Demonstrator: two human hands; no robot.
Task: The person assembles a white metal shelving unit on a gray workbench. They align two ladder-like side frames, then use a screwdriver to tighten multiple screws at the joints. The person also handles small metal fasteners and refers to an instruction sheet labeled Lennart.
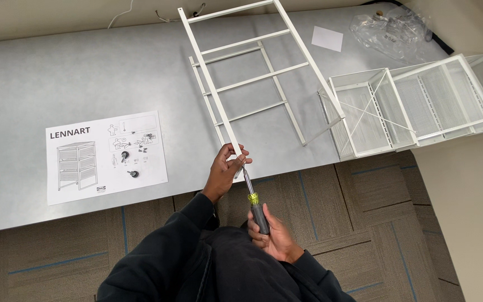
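My left hand point(225, 170) grips the near end of a white ladder-like metal frame point(252, 72) that lies tilted over the grey sheet point(57, 72). My right hand point(272, 237) holds a screwdriver point(254, 202) by its black and yellow handle. The shaft points up to the frame's end, right beside my left fingers. A second, similar white frame point(282, 100) lies under the first.
An instruction sheet point(106, 156) with small screws and black caster parts on it lies at the left. White mesh drawers point(415, 106) stand at the right. A clear plastic bag point(389, 31) and a white paper point(327, 38) lie at the back. Carpet tiles point(364, 223) cover the floor.
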